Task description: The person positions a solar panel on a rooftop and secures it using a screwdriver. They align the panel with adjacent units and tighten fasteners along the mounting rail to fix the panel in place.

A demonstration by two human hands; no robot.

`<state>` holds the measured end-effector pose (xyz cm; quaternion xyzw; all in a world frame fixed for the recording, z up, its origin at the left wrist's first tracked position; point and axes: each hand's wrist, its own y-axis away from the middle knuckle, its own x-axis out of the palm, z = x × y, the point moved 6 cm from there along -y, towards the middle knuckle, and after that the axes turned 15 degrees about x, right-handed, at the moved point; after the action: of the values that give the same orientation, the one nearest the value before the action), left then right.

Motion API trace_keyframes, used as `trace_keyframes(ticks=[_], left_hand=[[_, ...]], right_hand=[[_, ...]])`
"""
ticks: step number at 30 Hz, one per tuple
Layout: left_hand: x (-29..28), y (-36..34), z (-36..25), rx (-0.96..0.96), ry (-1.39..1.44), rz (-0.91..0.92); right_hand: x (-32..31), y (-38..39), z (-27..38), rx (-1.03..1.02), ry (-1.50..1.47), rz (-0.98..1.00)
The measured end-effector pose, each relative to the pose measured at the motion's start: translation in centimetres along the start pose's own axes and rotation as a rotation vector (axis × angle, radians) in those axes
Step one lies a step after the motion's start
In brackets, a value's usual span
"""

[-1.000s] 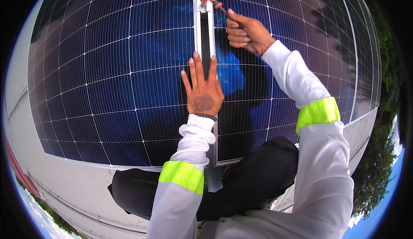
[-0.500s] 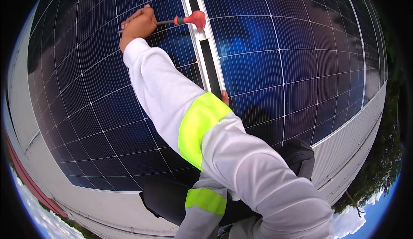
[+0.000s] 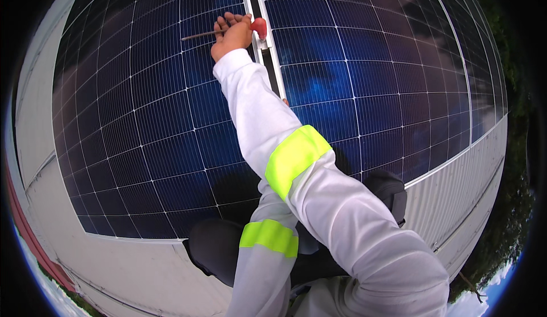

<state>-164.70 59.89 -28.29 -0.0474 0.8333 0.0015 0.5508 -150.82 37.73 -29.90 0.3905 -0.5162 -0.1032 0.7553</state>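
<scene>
My right hand [image 3: 232, 35] is near the gap between two dark blue solar panels, fingers loosely curled around a screwdriver-like tool [image 3: 199, 36]. Its thin metal shaft points left over the left panel [image 3: 165, 89]. The tool's rounded red end [image 3: 259, 27] sits over a silver clamp [image 3: 263, 44] that bridges the two panel frames. Only a fingertip of my left hand [image 3: 285, 102] shows, at the edge of the right panel [image 3: 319, 72] lower along the gap. My right sleeve covers the remainder of that hand, and my right arm crosses over the left.
Pale corrugated roofing [image 3: 450, 186] borders the panels on the right, with more pale roof [image 3: 131, 265] at the lower left. My dark-clad knees [image 3: 213, 251] are at the panels' near edge. Trees [image 3: 496, 203] stand beyond the roof on the right.
My right hand has moved right along the shaft, closer to the tool's red end, and its fingers are more spread. The view has shifted slightly. The red end stays over the clamp.
</scene>
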Motion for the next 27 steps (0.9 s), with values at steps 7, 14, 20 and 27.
trace_keyframes(ticks=[7, 14, 20, 27], left_hand=[[0.7, 0.5, -0.1, 0.103, -0.125, 0.197], [-0.2, -0.8, -0.5, -0.069, -0.062, -0.049], [-0.3, -0.7, -0.4, -0.066, -0.071, -0.017], [-0.2, -0.6, -0.3, -0.072, -0.075, 0.011]], right_hand=[[5.1, 5.8, -0.5, 0.114, 0.494, 0.425], [6.4, 6.4, 9.8, -0.577, 2.373, 0.429], [3.7, 2.4, 15.6, -0.706, 2.729, 0.584], [3.8, 1.1, 15.9, -0.693, 2.629, 0.710]])
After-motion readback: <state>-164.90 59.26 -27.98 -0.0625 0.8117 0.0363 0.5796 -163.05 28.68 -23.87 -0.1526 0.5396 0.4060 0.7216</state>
